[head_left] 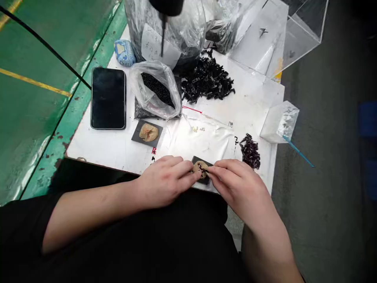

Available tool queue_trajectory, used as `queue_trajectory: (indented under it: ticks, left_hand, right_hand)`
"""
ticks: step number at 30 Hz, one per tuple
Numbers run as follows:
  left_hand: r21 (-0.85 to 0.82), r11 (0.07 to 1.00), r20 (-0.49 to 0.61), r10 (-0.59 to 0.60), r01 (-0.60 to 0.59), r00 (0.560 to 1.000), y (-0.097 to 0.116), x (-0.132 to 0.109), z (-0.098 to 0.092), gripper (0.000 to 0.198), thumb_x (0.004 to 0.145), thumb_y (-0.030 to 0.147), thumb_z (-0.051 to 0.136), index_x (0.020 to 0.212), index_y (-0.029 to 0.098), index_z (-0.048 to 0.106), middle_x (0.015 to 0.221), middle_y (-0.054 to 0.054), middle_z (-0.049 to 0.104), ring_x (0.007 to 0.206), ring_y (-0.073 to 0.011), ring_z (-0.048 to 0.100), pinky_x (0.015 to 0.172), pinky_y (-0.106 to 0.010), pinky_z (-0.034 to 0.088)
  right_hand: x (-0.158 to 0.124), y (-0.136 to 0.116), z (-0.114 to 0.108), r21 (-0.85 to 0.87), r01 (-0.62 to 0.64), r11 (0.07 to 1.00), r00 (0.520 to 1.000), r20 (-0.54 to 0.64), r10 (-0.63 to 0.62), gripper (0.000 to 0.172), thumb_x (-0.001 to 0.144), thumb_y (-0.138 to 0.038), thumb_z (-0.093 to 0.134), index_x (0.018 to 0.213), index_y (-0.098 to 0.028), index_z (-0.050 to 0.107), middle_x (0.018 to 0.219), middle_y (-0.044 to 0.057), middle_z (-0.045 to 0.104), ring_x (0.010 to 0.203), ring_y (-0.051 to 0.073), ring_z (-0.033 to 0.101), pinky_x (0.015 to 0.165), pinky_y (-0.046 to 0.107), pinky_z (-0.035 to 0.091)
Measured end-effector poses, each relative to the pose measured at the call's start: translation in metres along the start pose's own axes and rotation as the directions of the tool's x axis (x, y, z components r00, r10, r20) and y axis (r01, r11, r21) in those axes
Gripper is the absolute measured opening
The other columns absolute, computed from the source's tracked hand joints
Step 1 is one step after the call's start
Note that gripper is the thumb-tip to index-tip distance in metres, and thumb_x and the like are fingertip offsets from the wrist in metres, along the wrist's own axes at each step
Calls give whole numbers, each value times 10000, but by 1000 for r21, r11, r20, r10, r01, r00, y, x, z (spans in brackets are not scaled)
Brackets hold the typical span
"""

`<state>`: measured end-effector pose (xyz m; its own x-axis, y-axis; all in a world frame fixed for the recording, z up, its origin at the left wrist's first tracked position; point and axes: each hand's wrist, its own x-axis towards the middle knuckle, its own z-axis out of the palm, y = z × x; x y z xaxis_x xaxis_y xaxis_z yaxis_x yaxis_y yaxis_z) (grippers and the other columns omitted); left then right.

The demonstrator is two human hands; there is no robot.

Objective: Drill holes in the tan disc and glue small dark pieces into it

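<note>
At the table's front edge, a tan putty-like lump [198, 165] sits on a small dark square plate [203, 181]. My left hand [166, 181] is closed, its thumb and forefinger touching the lump from the left; whatever lies between the fingertips is hidden. From the right, my right hand [243, 184] pinches a small dark piece [207, 171] over the lump. The exact shape of that piece is too small to tell. Beyond the hands, several tiny gold-coloured rings [195, 129] lie on a white sheet [188, 141].
A pile of small black parts [209, 78] and an open bag of black bits [157, 88] stand behind. Small dark purple parts [250, 152] lie right. A phone [108, 98], second putty plate [134, 135], clear box [279, 122] and overhanging driver tip [163, 35] surround them.
</note>
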<state>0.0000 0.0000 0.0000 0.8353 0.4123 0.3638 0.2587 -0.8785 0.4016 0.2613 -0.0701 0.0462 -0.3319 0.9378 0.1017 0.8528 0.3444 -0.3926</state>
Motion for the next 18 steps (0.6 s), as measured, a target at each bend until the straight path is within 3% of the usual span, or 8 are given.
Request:
queue_trajectory:
  ticks: [14, 18]
  left_hand:
    - [34, 999, -28, 11, -10, 1000, 1, 1, 1, 294, 1140, 177, 511, 1366, 146, 697, 1113, -82, 697, 890, -224, 616, 740, -394, 526]
    - [48, 999, -22, -1, 2, 1000, 1, -1, 2, 280, 1132, 170, 526, 1351, 160, 699, 1107, -71, 693, 896, -223, 621, 764, -397, 536]
  right_hand:
    - [-8, 4, -4, 179, 15, 984, 991, -134, 10, 401, 999, -36, 761, 1327, -266, 759, 1235, 51, 706, 1035, 149, 678, 876, 333, 581]
    - [0, 9, -7, 201, 49, 978, 998, -40, -42, 302, 1024, -99, 759, 1261, -281, 795, 1227, 45, 719, 1021, 156, 677, 872, 336, 595]
